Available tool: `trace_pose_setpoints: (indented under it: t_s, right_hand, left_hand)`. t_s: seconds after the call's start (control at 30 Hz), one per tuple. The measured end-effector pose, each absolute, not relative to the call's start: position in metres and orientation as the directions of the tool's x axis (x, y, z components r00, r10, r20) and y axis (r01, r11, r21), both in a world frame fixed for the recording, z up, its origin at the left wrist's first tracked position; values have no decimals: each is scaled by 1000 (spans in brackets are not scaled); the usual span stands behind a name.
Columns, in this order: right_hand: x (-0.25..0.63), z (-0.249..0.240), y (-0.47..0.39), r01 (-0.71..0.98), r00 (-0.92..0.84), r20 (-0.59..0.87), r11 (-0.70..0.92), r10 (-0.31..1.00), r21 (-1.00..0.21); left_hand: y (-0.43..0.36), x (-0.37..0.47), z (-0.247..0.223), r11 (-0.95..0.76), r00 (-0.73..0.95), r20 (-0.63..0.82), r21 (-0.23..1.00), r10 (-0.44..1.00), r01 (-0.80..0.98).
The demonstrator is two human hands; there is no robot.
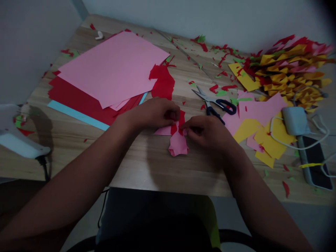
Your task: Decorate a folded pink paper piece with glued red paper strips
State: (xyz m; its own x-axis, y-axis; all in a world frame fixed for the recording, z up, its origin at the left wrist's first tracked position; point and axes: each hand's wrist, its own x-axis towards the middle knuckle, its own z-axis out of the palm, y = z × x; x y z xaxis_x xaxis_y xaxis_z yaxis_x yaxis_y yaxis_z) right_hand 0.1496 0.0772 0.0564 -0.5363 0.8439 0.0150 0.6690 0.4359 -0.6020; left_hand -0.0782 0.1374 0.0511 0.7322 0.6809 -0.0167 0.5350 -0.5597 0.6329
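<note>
A small pink and red paper piece (179,144), folded or crumpled at its near end, lies on the wooden table between my hands. My left hand (160,112) pinches its far part, fingers closed. From the right, my right hand (203,128) grips the red paper at its side between thumb and fingers. A flat pink corner of paper (164,131) shows under my left hand. Just beyond my hands lies a torn red sheet (164,83). Scissors with dark blue handles (214,103) rest partly open beyond my right hand.
Pink sheets (115,66) lie over red sheets (76,96) at the left. Pink and yellow cut pieces (273,136), a white charger (296,120) and a phone (315,164) sit at the right. A bundle of folded papers (294,73) stands behind. A white corded tool (22,140) is at the left edge.
</note>
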Motion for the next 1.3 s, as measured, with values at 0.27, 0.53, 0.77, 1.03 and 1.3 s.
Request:
trace_pose_setpoints:
  t_s: [0.27,0.53,0.77,1.03,1.3]
  right_hand:
    - [152,59,77,644,-584,112,543,804,-539]
    - [151,57,77,635,-665,86,623,741,-457]
    - [151,55,77,655,-653,105,628,750,-420]
    - [149,50,77,742,-530,132,533,838,-407]
    - [144,50,76,809,-447,54,430,893,-402]
  left_hand:
    - [137,-80,46,-669,767,19,505,641,546]
    - [136,-79,48,-645,750,12,521,661,559]
    - [136,-78,48,-634,746,19,541,665,552]
    - [137,-78,47,-615,738,29,575,675,540]
    - [135,-79,51,-575,710,9,594,705,563]
